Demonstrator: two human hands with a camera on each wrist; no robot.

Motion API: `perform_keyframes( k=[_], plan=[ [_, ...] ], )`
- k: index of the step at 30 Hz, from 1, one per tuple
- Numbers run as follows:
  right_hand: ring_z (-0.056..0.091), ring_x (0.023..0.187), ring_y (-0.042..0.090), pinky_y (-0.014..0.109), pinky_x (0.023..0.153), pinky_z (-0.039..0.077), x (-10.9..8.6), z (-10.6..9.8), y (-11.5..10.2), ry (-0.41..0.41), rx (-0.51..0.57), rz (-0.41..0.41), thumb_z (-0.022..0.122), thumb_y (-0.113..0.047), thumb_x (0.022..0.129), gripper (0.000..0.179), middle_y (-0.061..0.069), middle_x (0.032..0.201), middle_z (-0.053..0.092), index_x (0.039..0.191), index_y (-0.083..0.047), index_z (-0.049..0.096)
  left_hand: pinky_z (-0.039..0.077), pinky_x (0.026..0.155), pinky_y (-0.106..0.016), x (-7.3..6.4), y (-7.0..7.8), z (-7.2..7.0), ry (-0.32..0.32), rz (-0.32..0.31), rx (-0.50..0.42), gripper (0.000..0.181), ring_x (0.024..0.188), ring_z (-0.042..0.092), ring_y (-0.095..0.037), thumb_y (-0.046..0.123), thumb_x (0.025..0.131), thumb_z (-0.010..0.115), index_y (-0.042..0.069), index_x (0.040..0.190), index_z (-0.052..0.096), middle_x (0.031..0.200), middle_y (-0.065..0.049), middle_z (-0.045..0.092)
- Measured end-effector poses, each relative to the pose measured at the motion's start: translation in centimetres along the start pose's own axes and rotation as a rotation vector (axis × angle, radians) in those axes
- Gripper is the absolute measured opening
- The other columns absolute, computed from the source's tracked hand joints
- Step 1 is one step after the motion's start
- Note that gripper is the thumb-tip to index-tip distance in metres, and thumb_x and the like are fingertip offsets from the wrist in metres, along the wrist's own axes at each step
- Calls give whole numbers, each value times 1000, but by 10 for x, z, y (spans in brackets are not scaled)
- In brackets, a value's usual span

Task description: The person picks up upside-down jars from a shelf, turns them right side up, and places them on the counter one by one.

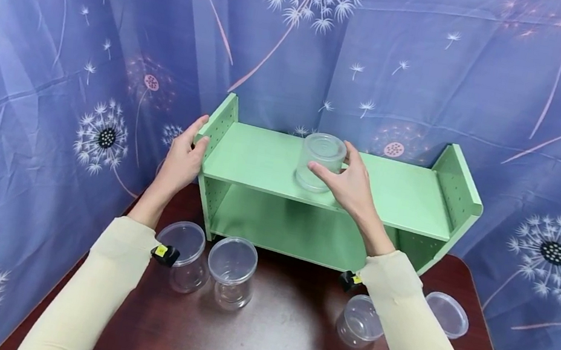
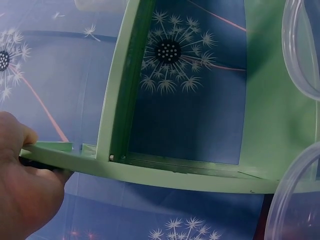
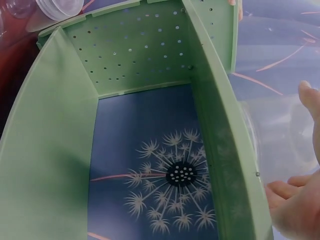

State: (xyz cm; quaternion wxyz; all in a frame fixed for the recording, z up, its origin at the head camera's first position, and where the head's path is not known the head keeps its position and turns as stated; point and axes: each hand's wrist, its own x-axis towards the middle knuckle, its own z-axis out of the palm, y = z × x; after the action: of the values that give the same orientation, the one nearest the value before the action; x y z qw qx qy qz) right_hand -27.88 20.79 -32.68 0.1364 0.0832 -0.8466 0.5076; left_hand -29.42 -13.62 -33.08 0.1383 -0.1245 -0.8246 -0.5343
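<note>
A pale green two-tier shelf (image 1: 272, 158) stands at the back of the table. My left hand (image 1: 184, 154) grips the upper end of its left side panel (image 2: 165, 175), with fingers and thumb on either side of the edge in the left wrist view. On the top board sits a clear plastic jar (image 1: 318, 159), upright and left of the right side panel. My right hand (image 1: 348, 182) holds this jar, thumb across its front and fingers at its right side. The right wrist view shows only part of the jar (image 3: 275, 135) beyond the green board.
Two clear jars (image 1: 183, 245) (image 1: 232, 271) stand on the dark red table (image 1: 254, 342), before the shelf's left end. A shorter clear tub (image 1: 360, 322) is near my right sleeve, with a clear round lid (image 1: 447, 315) farther right. Blue dandelion-print cloth (image 1: 413, 67) hangs around the table.
</note>
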Motion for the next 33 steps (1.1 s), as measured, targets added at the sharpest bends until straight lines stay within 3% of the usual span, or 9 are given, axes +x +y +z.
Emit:
perform_keyframes(
  k=[3,6,10,22,29,33],
  plan=[
    [51,133,36,50,108,46,2,2,1,0,0,-7,84,-45,85,102,19,148,49,161,-3,30,35,43,-25,0,0,0,4,1,-4,54,42,31,-6,21,111,43,16,163,32,85,-24,54],
    [51,132,34,51,108,45,2,3,3,5,3,-17,84,-45,85,98,18,146,51,160,-5,33,34,42,-25,0,1,2,5,6,-11,54,42,30,-5,20,111,44,16,163,33,72,-9,52],
    [51,131,31,50,107,45,1,3,4,11,1,-29,83,-45,86,93,16,145,52,158,-8,37,33,40,-25,0,1,3,5,1,-23,54,41,30,-6,20,111,45,17,163,33,55,6,33],
    [54,127,30,48,104,47,1,4,4,21,4,-35,83,-47,86,91,14,143,53,157,-10,40,34,40,-24,0,0,2,12,-28,-24,54,40,31,-4,21,110,47,21,163,33,58,5,37],
    [56,121,27,46,100,48,-6,-7,3,35,5,-66,84,-47,85,88,11,137,57,155,-11,43,31,41,-23,0,4,2,-6,-64,-23,56,39,29,0,17,110,44,17,164,29,62,0,38],
    [55,122,26,45,100,47,-14,-15,-2,33,15,-69,84,-46,86,88,10,139,57,155,-11,43,33,42,-23,1,2,-1,-13,-69,-26,56,41,30,-2,21,111,45,22,164,29,85,-13,54]
  ],
)
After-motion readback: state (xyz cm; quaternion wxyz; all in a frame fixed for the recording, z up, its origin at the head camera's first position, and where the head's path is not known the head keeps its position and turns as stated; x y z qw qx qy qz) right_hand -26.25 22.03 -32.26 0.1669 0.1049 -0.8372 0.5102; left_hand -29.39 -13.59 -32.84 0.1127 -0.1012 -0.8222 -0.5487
